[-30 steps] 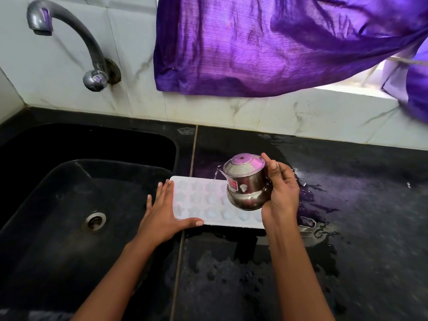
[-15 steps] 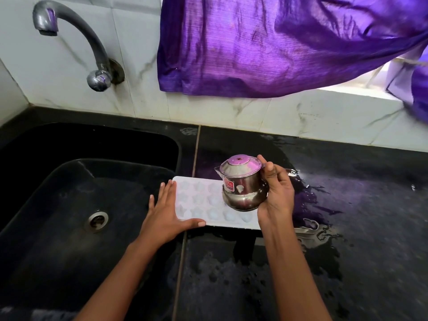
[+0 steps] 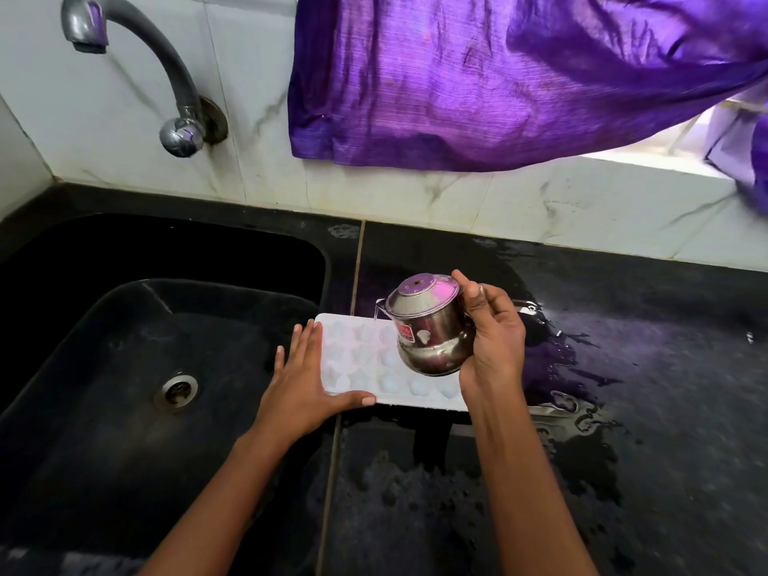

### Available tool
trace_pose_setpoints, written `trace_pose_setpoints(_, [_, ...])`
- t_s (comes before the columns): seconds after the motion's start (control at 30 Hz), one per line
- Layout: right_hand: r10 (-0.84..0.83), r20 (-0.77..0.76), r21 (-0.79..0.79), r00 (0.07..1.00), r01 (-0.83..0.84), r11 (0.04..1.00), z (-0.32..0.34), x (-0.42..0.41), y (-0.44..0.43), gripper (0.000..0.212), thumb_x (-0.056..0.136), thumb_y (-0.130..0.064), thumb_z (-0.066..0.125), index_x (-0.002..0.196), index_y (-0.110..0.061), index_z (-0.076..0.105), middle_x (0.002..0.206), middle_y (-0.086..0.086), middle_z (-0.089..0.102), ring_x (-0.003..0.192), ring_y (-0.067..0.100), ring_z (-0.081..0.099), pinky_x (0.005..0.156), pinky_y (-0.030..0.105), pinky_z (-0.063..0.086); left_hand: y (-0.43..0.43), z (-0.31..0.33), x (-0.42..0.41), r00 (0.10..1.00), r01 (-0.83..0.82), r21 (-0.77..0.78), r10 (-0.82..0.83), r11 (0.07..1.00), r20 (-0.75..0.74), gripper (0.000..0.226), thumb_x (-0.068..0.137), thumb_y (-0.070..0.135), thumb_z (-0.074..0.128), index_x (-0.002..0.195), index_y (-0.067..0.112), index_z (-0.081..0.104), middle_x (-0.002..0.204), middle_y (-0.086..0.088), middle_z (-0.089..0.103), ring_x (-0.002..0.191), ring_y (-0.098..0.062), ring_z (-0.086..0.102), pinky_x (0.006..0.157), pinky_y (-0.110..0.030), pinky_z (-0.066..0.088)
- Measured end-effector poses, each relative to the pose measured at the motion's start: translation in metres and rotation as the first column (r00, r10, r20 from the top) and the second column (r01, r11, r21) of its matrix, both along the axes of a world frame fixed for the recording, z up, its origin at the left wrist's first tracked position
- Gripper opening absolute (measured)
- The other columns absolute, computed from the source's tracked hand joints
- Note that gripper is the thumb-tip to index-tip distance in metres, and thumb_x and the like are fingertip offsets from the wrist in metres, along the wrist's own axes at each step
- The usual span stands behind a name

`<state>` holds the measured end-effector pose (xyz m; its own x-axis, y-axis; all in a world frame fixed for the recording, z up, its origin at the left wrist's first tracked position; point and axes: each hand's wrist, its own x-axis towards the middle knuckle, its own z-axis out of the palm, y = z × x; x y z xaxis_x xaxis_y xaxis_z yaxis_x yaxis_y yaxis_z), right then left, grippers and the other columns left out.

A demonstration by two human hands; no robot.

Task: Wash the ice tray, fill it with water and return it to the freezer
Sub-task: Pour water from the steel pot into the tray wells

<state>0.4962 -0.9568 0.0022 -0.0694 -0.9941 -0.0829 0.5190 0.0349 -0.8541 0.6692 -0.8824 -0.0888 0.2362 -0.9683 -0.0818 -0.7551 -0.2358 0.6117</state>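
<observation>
— So, what room lies round the ice tray (image 3: 353,363)?
— A black sink (image 3: 307,251) drops away at nine o'clock, with a drain (image 3: 176,388) in its floor. The wet countertop (image 3: 644,430) spreads from three to six o'clock, and the tiled wall closes off twelve.
— And the tray itself?
— It is white, with rows of small moulded cells, and lies flat on the counter with its left end at the sink's rim. The left hand (image 3: 299,384) presses that end, fingers straight and thumb along the near edge.
— What holds water?
— A lidded steel pot (image 3: 428,326) does, tilted over the tray's right half. The right hand (image 3: 494,338) curls round its body. A thin stream (image 3: 375,315) falls from the spout into the far row. How full the cells are, I cannot tell.
</observation>
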Motion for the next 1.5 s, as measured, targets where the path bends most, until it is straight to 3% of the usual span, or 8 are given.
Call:
trace_pose_setpoints(0.17, [-0.016,-0.043,-0.011,0.999,0.015,1.0,0.001,0.002,0.0,0.01,0.07,-0.016,0.069,0.068,-0.014,0.06,0.074,-0.002,0.069,0.067,0.004,0.066,0.056,0.017,0.05,-0.001,0.0,0.001,1.0,-0.01,-0.013,0.01,1.0,0.002,0.143,0.037,0.09,0.04,0.149,0.016,-0.01,0.158,0.005,-0.013,0.131,0.003,-0.025,0.111,-0.029,-0.015])
trace_pose_setpoints(0.37, [-0.021,-0.09,-0.005,0.996,0.021,1.0,0.002,0.003,-0.001,0.014,0.08,-0.008,0.068,0.069,-0.014,0.06,0.071,-0.004,0.066,0.068,0.006,0.063,0.063,0.021,0.052,0.001,0.001,0.0,1.0,-0.004,-0.013,0.004,1.0,0.003,0.128,0.061,0.071,0.065,0.149,0.015,-0.009,0.158,0.004,-0.013,0.131,0.002,-0.023,0.114,-0.032,-0.013])
trace_pose_setpoints(0.53, [-0.013,-0.084,-0.018,0.996,0.012,1.0,0.003,0.004,-0.001,0.015,0.08,-0.009,0.067,0.068,-0.016,0.061,0.075,-0.001,0.067,0.071,0.007,0.064,0.064,0.021,0.053,0.0,0.0,0.0,1.0,0.003,-0.02,-0.003,1.0,-0.006,0.14,0.049,0.088,0.056,0.149,0.016,-0.009,0.158,0.004,-0.013,0.132,0.002,-0.024,0.113,-0.031,-0.014])
trace_pose_setpoints(0.77, [-0.013,-0.089,-0.018,0.996,0.012,1.0,0.003,0.004,-0.002,0.014,0.081,-0.007,0.067,0.071,-0.014,0.06,0.069,-0.007,0.069,0.071,0.006,0.063,0.076,0.028,0.051,0.001,0.0,0.0,1.0,-0.002,-0.011,0.002,1.0,-0.001,0.137,0.051,0.085,0.056,0.149,0.016,-0.009,0.158,0.003,-0.013,0.134,0.0,-0.023,0.113,-0.032,-0.014])
trace_pose_setpoints(0.87, [-0.004,-0.063,-0.02,0.998,0.003,1.0,0.002,0.004,-0.001,0.011,0.076,-0.012,0.069,0.07,-0.015,0.06,0.074,-0.005,0.07,0.073,0.006,0.065,0.075,0.026,0.052,0.001,0.0,-0.001,1.0,-0.007,-0.012,0.007,1.0,0.001,0.13,0.058,0.076,0.062,0.149,0.015,-0.009,0.158,0.003,-0.013,0.136,-0.002,-0.022,0.114,-0.033,-0.013])
trace_pose_setpoints(1.0, [-0.007,0.022,-0.003,1.0,0.008,1.0,0.001,0.004,0.0,0.01,0.058,-0.025,0.072,0.059,-0.021,0.064,0.077,0.003,0.066,0.071,0.008,0.065,0.066,0.023,0.054,0.001,0.0,0.0,1.0,-0.001,-0.014,0.001,1.0,-0.007,0.142,0.045,0.091,0.051,0.149,0.016,-0.009,0.158,0.004,-0.013,0.133,0.001,-0.024,0.113,-0.032,-0.014])
trace_pose_setpoints(1.2, [-0.003,0.109,0.02,0.994,0.001,1.0,0.001,0.006,0.0,0.023,0.06,-0.023,0.068,0.075,-0.011,0.056,0.077,0.002,0.068,0.07,0.007,0.066,0.068,0.024,0.056,0.001,0.0,-0.001,1.0,-0.001,-0.002,0.001,1.0,0.002,0.136,0.053,0.083,0.059,0.149,0.017,-0.011,0.158,0.004,-0.014,0.133,0.0,-0.025,0.113,-0.032,-0.014])
trace_pose_setpoints(1.5, [0.055,0.053,0.016,0.997,-0.056,0.998,-0.003,0.016,-0.001,0.038,0.049,-0.034,0.074,0.075,-0.011,0.057,0.089,0.007,0.068,0.075,0.007,0.066,0.069,0.023,0.056,0.002,0.002,-0.001,1.0,0.0,0.002,0.001,1.0,-0.014,0.138,0.049,0.084,0.057,0.149,0.017,-0.011,0.157,0.006,-0.015,0.132,0.003,-0.027,0.11,-0.027,-0.017])
